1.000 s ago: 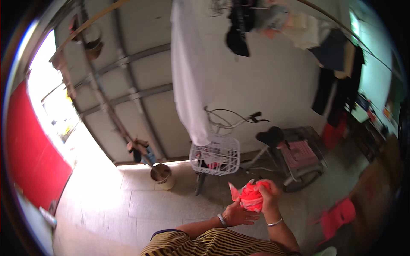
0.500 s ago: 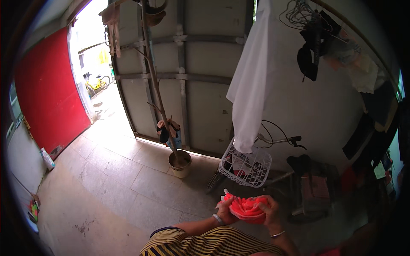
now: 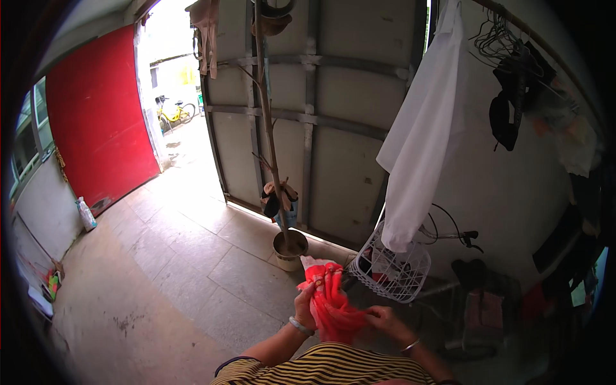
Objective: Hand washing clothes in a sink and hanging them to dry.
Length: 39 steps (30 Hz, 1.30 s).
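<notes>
A bunched piece of thin red cloth with a whitish end is held in front of my body; it looks sheer, perhaps a scarf. My left hand is closed around its left side, the whitish end sticking up above the fingers. At the cloth's right edge, my right hand has its fingers closed in a pinch on the fabric, which is slightly smeared by motion there. Both wrists wear a bracelet.
A bicycle with a white basket stands ahead to the right, beneath a hanging white garment. A pot holding a bare trunk stands by the metal door. Hangers hang upper right; a red panel is at left.
My hands and the cloth have shifted left. The cloth has gone from a wide, rounded bundle to a taller, hanging bunch, and my right hand is now at its lower right edge.
</notes>
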{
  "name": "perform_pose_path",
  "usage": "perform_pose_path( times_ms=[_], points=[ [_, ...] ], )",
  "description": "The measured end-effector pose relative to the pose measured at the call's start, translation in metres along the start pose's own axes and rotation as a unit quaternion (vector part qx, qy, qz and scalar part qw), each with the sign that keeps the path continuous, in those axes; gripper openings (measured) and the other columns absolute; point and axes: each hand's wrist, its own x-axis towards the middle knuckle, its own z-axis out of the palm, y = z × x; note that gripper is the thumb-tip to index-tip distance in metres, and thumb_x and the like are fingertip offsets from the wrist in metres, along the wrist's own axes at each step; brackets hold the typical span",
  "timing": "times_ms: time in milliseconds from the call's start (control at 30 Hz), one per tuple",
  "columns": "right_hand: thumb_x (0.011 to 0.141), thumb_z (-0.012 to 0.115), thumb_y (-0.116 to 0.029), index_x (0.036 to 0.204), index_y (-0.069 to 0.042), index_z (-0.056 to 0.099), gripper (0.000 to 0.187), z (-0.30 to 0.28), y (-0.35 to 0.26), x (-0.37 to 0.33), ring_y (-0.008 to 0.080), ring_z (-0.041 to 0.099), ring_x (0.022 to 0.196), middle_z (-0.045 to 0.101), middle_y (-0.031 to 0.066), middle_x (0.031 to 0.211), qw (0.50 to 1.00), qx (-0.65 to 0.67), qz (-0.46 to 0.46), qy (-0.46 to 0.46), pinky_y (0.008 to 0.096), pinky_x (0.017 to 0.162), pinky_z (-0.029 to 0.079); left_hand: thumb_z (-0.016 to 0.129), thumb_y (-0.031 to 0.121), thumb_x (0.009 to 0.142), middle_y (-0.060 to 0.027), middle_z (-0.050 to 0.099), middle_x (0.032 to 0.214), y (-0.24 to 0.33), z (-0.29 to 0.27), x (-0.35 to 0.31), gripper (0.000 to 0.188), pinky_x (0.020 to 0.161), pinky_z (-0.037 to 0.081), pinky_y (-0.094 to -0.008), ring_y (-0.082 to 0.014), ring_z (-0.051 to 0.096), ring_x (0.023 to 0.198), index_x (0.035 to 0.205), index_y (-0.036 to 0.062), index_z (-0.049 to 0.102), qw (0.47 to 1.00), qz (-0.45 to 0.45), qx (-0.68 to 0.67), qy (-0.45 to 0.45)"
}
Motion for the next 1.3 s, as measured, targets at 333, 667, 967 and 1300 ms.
perform_pose_path(
  times_ms=[333, 667, 967, 1300],
  points=[
    [0.084, 0.059, -0.023, 0.102, 0.000, 0.060, 0.029, -0.046, -0.052, 0.006, 0.0253, 0.063, 0.077, 0.064, 0.0170, 0.086, 0.952, -0.177, -0.237, -0.084, 0.0353, 0.069, 0.049, 0.048, 0.040, 0.084, -0.0182, 0.037, 0.136, 0.042, 0.084, 0.002, 0.067, 0.098, 0.038, -0.0489, -0.0324, 0.046, 0.117, 0.136, 0.0027, 0.029, 0.927, 0.241, 0.225, -0.179],
    [0.084, 0.057, -0.018, 0.093, -0.001, 0.059, 0.020, -0.196, -0.127, -0.039, 0.0167, 0.054, 0.060, 0.058, 0.0132, 0.068, 0.923, -0.231, -0.259, 0.168, 0.0318, 0.060, 0.045, 0.045, 0.045, 0.085, -0.0212, 0.041, 0.134, 0.026, 0.061, 0.016, 0.069, 0.098, 0.038, -0.0507, -0.0354, 0.045, 0.119, 0.136, 0.0001, 0.030, 0.931, 0.251, 0.210, -0.163],
    [0.080, 0.055, -0.028, 0.095, -0.001, 0.063, 0.031, -0.336, -0.384, -0.028, 0.0287, 0.065, 0.077, 0.065, 0.0175, 0.081, 0.566, -0.363, -0.521, 0.525, 0.0346, 0.069, 0.050, 0.048, 0.047, 0.083, -0.0209, 0.044, 0.131, 0.012, 0.062, 0.013, 0.071, 0.094, 0.043, -0.0475, -0.0341, 0.049, 0.114, 0.134, -0.0008, 0.032, 0.931, 0.256, 0.214, -0.147],
    [0.071, 0.058, -0.022, 0.087, 0.000, 0.064, 0.028, -0.362, -0.460, 0.016, 0.0345, 0.063, 0.084, 0.065, 0.0194, 0.086, 0.504, -0.521, -0.234, 0.648, 0.0431, 0.075, 0.050, 0.038, 0.039, 0.088, -0.0190, 0.045, 0.132, 0.021, 0.069, -0.038, 0.063, 0.094, 0.042, -0.0384, -0.0273, 0.050, 0.113, 0.133, -0.0039, 0.034, 0.922, 0.311, 0.211, -0.089]
  ],
)
